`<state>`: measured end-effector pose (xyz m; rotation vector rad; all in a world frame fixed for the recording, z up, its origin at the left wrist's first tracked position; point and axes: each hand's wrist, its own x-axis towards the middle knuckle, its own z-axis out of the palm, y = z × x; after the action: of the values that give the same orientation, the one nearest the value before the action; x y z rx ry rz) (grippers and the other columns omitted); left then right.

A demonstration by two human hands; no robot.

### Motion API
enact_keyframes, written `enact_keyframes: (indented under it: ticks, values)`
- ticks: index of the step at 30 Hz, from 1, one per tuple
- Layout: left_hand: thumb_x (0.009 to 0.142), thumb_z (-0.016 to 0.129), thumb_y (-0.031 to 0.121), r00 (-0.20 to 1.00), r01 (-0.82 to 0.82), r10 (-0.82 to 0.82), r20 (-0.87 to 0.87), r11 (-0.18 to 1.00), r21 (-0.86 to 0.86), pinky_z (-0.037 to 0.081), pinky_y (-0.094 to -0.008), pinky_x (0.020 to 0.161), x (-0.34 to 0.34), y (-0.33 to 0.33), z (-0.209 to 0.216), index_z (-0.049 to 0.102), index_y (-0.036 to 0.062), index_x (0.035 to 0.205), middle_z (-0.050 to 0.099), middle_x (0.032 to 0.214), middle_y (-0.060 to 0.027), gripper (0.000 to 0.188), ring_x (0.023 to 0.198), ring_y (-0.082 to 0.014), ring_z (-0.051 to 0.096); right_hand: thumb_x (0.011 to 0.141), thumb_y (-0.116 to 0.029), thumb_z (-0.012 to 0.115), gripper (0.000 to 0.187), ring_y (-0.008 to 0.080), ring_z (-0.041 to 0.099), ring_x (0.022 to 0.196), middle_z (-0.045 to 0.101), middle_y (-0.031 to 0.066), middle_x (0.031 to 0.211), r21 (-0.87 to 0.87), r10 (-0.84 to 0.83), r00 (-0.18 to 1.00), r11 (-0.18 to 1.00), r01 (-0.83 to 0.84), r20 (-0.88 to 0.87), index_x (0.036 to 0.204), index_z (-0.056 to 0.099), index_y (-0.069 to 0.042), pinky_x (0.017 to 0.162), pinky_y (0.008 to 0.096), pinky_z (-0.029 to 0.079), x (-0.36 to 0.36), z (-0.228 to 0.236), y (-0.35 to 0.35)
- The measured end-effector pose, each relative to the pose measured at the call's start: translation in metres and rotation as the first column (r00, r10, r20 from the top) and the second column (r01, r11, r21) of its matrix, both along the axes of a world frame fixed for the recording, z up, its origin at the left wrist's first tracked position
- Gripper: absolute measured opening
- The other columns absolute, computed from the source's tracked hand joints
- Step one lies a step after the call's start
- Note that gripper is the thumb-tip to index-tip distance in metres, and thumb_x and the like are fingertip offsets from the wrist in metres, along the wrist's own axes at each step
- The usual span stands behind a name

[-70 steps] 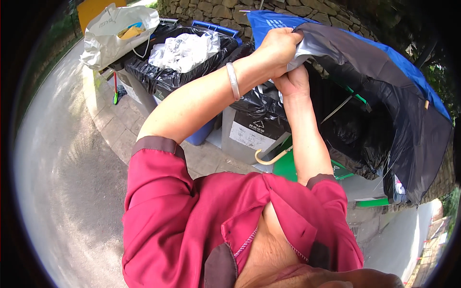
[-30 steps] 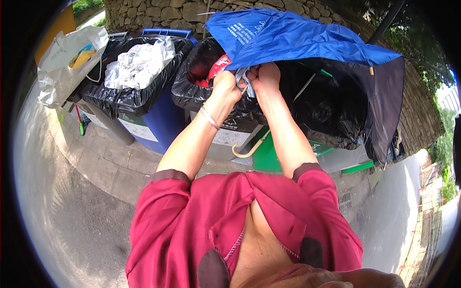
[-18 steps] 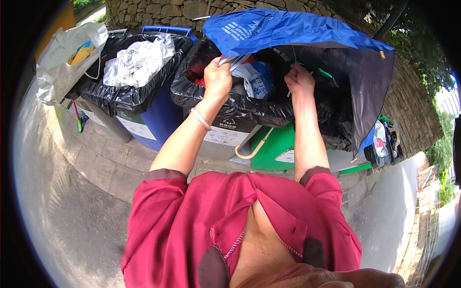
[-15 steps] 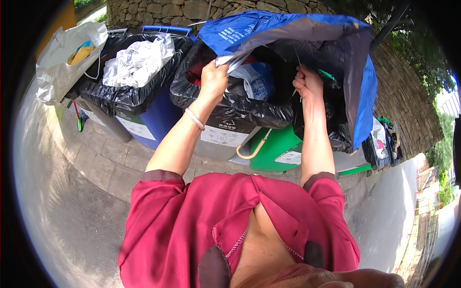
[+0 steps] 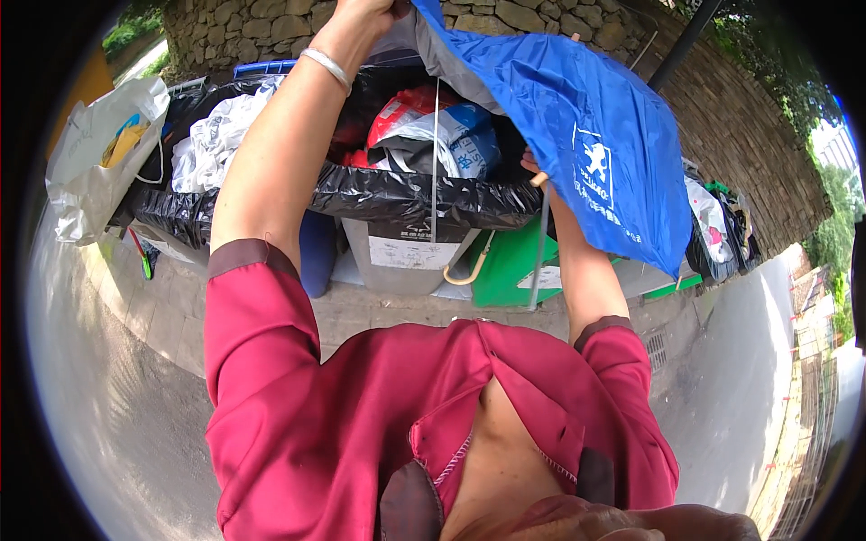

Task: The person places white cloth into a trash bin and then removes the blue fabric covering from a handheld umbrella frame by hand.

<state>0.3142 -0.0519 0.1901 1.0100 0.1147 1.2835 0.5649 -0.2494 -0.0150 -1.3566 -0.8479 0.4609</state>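
Right, starting close: red shirt across the bottom, both arms stretched up and away. Out along the left arm, past a silver bangle, to the left hand at the very top edge, clamped shut on the rim of a blue umbrella. Over to the right hand: tucked under the canopy, mostly hidden, apparently up against a thin metal rib; impossible to say whether closed on it or merely touching. Umbrella itself held high, half-open, draped above an overfull grey bin with a black liner. Down in front of that bin and a green lid, a curved wooden handle, possibly part of this same umbrella, hard to tell.

Plenty to go wrong, by the look of it. Bare ribs poking free of the fabric, so a fair chance of a jab to the right palm, or a snag in the liner, tearing it and spilling the packed bags. Only cloth in the left grip, slick stuff, so likely to slide out under a gust or a sharp tug, dropping the whole frame onto the heap. Canopy across the view too, hiding the right-hand side of the bins.

Further off: a white carrier bag hung at the left, a stone wall behind.
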Motion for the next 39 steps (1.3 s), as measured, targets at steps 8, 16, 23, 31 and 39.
enact_keyframes:
  ticks: [8, 16, 23, 31, 39]
  values:
    - [0.085, 0.048, 0.011, 0.997, -0.002, 0.029, 0.076, 0.944, -0.331, 0.044, -0.0312, 0.052, -0.090, 0.121, -0.036, 0.055, 0.0045, 0.082, 0.056, 0.073, -0.0087, 0.010, 0.060, -0.0186, 0.052, 0.086, -0.024, 0.053, 0.027, 0.0244, 0.059, 0.061, 0.060, 0.0145, 0.074, -0.117, -0.349, 0.828, 0.891, 0.438, 0.439, 0.099, 0.055, 0.000, 0.054, 0.0370, 0.050, 0.061, -0.035, 0.007]
    - [0.091, 0.039, 0.024, 1.000, -0.019, 0.015, -0.014, 0.948, -0.318, 0.037, -0.0391, 0.097, -0.148, 0.102, -0.094, 0.050, -0.0010, 0.117, 0.050, 0.123, -0.0139, 0.038, 0.113, -0.0241, 0.046, 0.085, -0.029, 0.053, 0.033, 0.0275, 0.060, 0.063, 0.060, 0.0165, 0.075, -0.214, -0.388, 0.694, 0.761, 0.612, 0.607, 0.101, 0.054, 0.000, 0.054, 0.0388, 0.048, 0.101, -0.057, 0.048]
    - [0.088, 0.045, 0.020, 0.822, -0.267, 0.412, -0.393, 0.889, 0.373, 0.046, -0.0315, 0.081, -0.255, 0.184, -0.174, 0.055, -0.0018, 0.104, 0.058, 0.100, -0.0123, 0.029, 0.087, -0.0218, 0.056, 0.085, -0.033, 0.054, 0.038, 0.0301, 0.060, 0.064, 0.059, 0.0182, 0.075, -0.194, -0.354, 0.688, 0.788, 0.584, 0.633, 0.102, 0.053, 0.001, 0.053, 0.0403, 0.047, 0.088, -0.051, 0.090]
    - [0.087, 0.040, 0.010, 0.894, -0.388, 0.330, -0.303, 0.909, -0.154, 0.048, -0.0351, 0.081, -0.208, 0.101, -0.127, 0.058, -0.0026, 0.097, 0.061, 0.098, -0.0131, 0.024, 0.085, -0.0254, 0.060, 0.084, -0.038, 0.054, 0.044, 0.0332, 0.060, 0.066, 0.059, 0.0202, 0.076, 0.130, -0.441, 0.567, 0.854, 0.505, 0.696, 0.104, 0.052, 0.001, 0.053, 0.0420, 0.046, 0.102, 0.018, 0.106]
    - [0.075, 0.061, 0.016, 0.617, -0.655, 0.606, -0.503, 0.749, 0.099, 0.045, -0.0296, 0.058, -0.228, 0.014, -0.094, 0.049, 0.0049, 0.104, 0.056, 0.087, -0.0061, 0.033, 0.076, -0.0155, 0.055, 0.082, -0.039, 0.052, 0.045, 0.0439, 0.056, 0.076, 0.059, 0.0257, 0.074, 0.043, -0.244, 0.776, 0.962, 0.271, 0.581, 0.083, 0.057, 0.005, 0.066, 0.0480, 0.043, 0.007, 0.168, 0.100]
